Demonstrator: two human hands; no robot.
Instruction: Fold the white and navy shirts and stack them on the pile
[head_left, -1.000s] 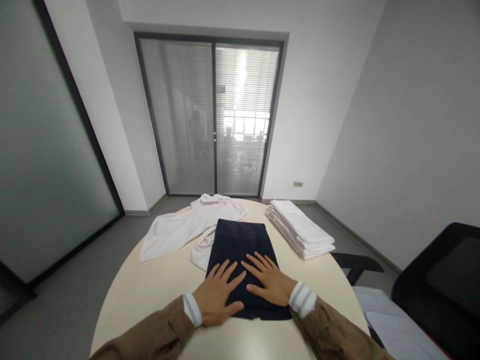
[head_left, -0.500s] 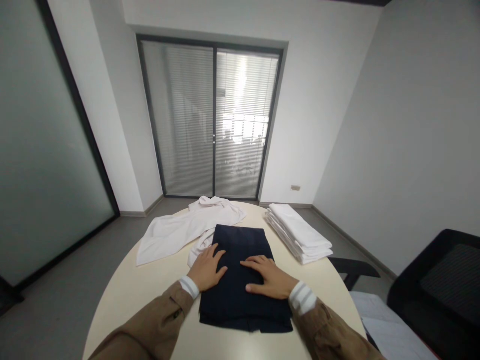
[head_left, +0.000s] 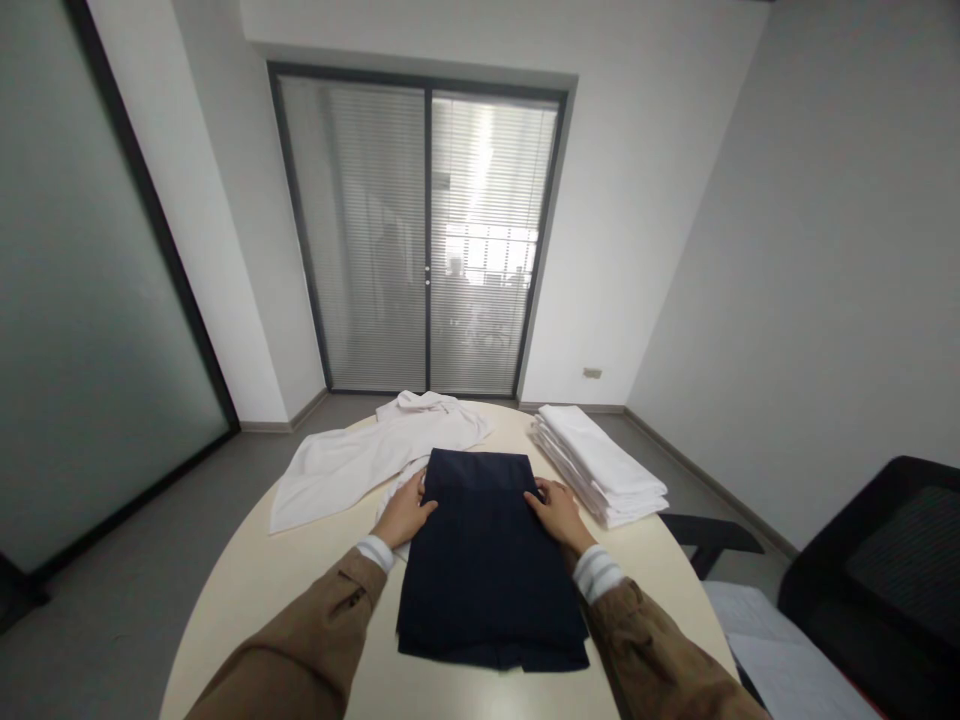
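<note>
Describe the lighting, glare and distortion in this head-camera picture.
Head view: daylight blows out behind the blinds, leaving the folded navy garment dark and nearly detail-free; wide-angle distortion bends the walls and door frame; the hands, left hand and right hand, look sharp.

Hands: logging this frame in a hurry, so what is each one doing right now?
Left hand: on the left edge of the dark folded cloth; grip cannot be told.
Right hand: on its right edge; grip cannot be told.

A folded garment (head_left: 487, 560) lay near on the table (head_left: 300, 590), a loose shirt (head_left: 352, 465) to its far left, a stack of folded cloths (head_left: 600, 465) to its far right, 1 hand at each side edge.
</note>
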